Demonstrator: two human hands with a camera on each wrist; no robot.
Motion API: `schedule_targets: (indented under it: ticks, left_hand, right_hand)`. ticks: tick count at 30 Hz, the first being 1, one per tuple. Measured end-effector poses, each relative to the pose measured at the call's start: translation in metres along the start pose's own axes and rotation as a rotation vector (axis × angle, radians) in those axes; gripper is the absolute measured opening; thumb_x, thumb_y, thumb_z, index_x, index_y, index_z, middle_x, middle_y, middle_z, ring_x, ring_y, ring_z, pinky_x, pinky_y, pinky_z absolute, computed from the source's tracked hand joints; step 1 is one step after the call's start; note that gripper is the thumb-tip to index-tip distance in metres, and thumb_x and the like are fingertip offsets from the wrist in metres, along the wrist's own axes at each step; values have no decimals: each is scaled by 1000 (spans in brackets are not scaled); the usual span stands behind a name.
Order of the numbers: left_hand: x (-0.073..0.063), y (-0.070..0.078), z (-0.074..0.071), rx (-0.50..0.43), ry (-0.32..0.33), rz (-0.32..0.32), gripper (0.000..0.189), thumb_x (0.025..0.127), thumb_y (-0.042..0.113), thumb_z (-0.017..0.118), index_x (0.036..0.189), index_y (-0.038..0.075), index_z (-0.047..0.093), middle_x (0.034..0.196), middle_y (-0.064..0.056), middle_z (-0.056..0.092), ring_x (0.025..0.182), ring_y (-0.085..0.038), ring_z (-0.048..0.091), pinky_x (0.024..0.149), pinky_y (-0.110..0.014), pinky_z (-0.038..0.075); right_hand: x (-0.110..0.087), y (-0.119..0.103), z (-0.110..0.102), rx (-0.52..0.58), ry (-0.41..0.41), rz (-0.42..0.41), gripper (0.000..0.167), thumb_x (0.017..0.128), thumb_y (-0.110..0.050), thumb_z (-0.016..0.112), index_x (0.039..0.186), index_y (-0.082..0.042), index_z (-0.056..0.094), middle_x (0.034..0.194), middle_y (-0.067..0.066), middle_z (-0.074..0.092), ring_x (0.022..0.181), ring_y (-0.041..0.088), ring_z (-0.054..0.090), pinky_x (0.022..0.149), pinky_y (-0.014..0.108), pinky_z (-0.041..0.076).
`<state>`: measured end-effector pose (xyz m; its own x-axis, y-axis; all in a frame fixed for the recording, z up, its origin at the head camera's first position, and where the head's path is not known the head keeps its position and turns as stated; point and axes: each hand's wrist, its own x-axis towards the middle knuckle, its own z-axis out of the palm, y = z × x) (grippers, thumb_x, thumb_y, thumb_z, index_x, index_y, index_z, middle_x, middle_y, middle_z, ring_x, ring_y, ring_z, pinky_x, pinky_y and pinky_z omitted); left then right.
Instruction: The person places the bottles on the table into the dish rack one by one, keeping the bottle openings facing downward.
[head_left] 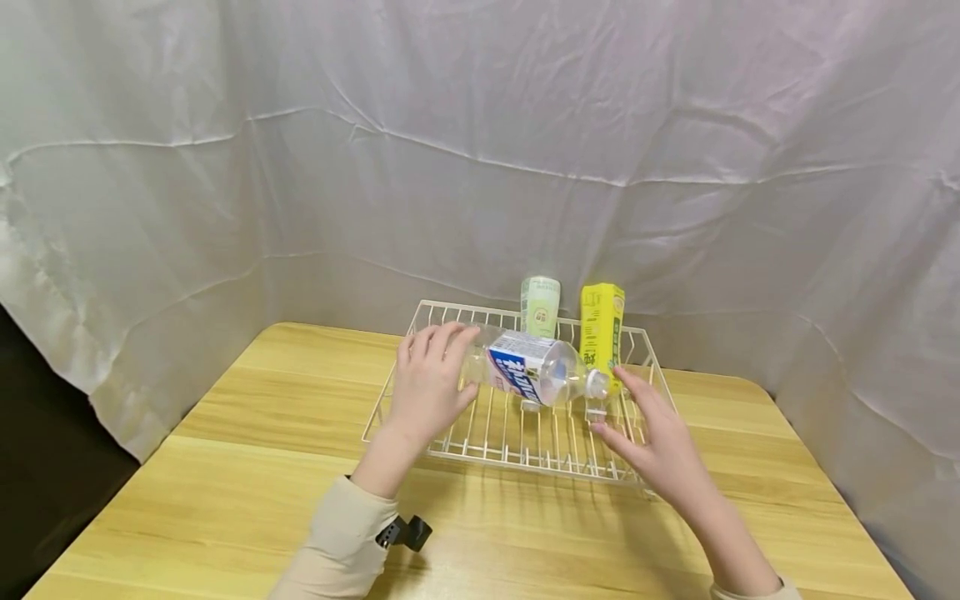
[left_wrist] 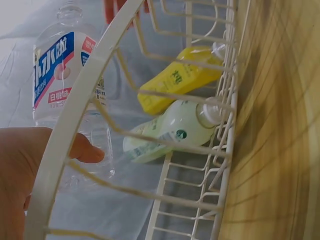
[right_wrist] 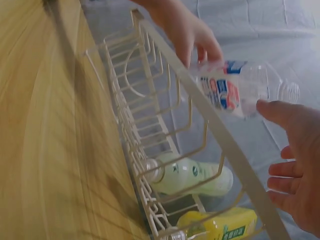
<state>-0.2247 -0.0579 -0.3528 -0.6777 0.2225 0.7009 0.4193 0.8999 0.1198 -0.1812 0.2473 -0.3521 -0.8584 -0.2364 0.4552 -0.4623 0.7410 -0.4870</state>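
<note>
My left hand (head_left: 427, 375) grips the base end of a clear plastic drink bottle (head_left: 525, 367) with a blue, white and pink label. The bottle lies sideways in the air above a white wire rack (right_wrist: 230, 150), its neck pointing right. Beside that neck is my right hand (head_left: 663, 442), thumb and fingers spread apart; in the right wrist view the thumb (right_wrist: 280, 112) is close to the bottle's shoulder, and whether it touches I cannot tell. Inside the rack a pale green bottle (left_wrist: 185, 127) and a yellow bottle (left_wrist: 175, 80) lean neck-down against the back side.
The rack stands on a wood-grain table (head_left: 262, 467). Grey cloth (head_left: 465, 167) hangs behind and at both sides. A black strap with a small device (head_left: 405, 533) is on my left wrist.
</note>
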Motion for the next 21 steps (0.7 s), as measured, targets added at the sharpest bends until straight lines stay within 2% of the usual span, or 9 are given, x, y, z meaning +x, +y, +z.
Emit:
schedule_targets:
  ticks: [4, 8, 12, 16, 18, 21]
  left_hand:
    - [-1, 7, 3, 1, -24, 33, 72, 71, 27, 83, 135, 17, 51, 131, -5, 56, 118, -28, 50, 100, -48, 39]
    - [-3, 13, 6, 13, -55, 60, 73, 72, 30, 83, 136, 17, 51, 132, -4, 56, 119, -28, 50, 100, -47, 39]
    - [-4, 19, 10, 12, -71, 80, 73, 71, 30, 83, 136, 18, 51, 133, -4, 55, 119, -27, 50, 101, -47, 39]
    - [-5, 22, 13, 10, -65, 108, 73, 71, 30, 83, 136, 18, 51, 132, -4, 55, 119, -26, 51, 103, -48, 39]
    - [-6, 23, 14, 11, -61, 119, 72, 72, 30, 83, 136, 18, 51, 132, -4, 56, 118, -26, 51, 103, -48, 39]
    - [-5, 24, 14, 10, -58, 131, 73, 72, 30, 82, 136, 18, 51, 132, -4, 55, 118, -25, 51, 103, -46, 39]
  right_hand:
    - [-2, -7, 0, 52, 33, -15, 74, 80, -23, 80, 144, -13, 45, 144, 17, 51, 121, 41, 55, 98, 62, 44]
    - [-3, -10, -1, 58, 46, -20, 71, 78, -20, 81, 141, -16, 49, 141, 11, 55, 119, 32, 59, 101, 40, 48]
    - [-3, -12, 0, 60, 56, -25, 71, 75, -19, 83, 139, -15, 52, 134, 8, 61, 111, 18, 61, 93, 30, 52]
    - [-2, -13, 1, 52, 63, -25, 70, 73, -19, 85, 136, -11, 54, 125, 9, 66, 102, 10, 60, 83, 28, 54]
    - [-2, -12, 1, 43, 60, -21, 71, 72, -19, 86, 135, -9, 54, 124, 9, 67, 103, 13, 61, 82, 30, 55]
    - [-2, -11, 3, 42, 49, -14, 73, 72, -21, 86, 136, -8, 53, 123, 12, 67, 106, 25, 64, 86, 43, 55]
